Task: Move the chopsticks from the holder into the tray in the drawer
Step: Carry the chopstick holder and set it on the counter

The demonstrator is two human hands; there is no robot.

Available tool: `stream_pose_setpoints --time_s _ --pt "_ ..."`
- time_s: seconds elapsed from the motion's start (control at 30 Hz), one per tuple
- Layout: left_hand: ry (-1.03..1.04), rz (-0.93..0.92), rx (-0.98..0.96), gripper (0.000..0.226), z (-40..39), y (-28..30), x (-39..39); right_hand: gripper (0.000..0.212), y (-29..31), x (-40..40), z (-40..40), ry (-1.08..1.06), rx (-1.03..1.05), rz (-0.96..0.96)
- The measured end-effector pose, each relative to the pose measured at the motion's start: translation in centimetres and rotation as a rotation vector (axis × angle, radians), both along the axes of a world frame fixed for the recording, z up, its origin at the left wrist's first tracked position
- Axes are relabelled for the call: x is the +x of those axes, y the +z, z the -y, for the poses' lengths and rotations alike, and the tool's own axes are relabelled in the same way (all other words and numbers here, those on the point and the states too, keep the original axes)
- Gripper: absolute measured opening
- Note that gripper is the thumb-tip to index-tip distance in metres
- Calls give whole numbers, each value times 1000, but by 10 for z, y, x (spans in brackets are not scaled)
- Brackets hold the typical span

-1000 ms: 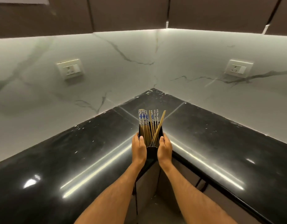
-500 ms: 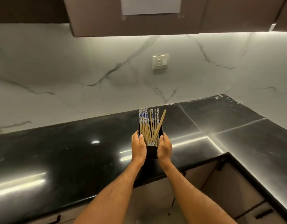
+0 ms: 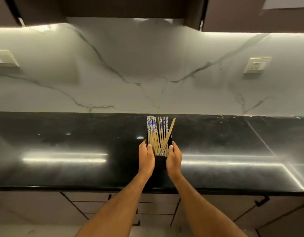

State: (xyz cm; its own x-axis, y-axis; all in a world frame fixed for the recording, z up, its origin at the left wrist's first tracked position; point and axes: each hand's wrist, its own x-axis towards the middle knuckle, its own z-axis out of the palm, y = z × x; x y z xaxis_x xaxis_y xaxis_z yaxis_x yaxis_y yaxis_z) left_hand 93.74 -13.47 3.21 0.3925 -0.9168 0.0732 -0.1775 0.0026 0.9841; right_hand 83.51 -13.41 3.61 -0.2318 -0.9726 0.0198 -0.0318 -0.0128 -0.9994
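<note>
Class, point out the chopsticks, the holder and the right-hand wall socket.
chopsticks (image 3: 154, 134): head view, on the wooden shafts of the bunch.
holder (image 3: 160, 162): head view, on its dark near wall between the hands.
wall socket (image 3: 257, 65): head view, on its faceplate.

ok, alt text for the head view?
Two bare hands, left hand and right hand, grip a black holder of chopsticks over a glossy black counter. Behind is a marble wall with two sockets; closed drawers sit below.

A home kitchen: black countertop (image 3: 79, 147), marble backsplash (image 3: 147, 74), drawers (image 3: 158, 207).
</note>
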Motion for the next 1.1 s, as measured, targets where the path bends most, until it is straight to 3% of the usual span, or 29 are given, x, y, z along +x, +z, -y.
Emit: stream_pose_setpoints --time_s 0.13,0.4,1.1 --pt "14 19 10 23 -1 -9 63 35 -8 63 1 26 17 23" --pt "54 19 54 30 17 -39 144 32 -31 142 20 64 18 -20" --pt "-8 19 122 40 53 -59 190 36 -52 183 57 -16 97 -114"
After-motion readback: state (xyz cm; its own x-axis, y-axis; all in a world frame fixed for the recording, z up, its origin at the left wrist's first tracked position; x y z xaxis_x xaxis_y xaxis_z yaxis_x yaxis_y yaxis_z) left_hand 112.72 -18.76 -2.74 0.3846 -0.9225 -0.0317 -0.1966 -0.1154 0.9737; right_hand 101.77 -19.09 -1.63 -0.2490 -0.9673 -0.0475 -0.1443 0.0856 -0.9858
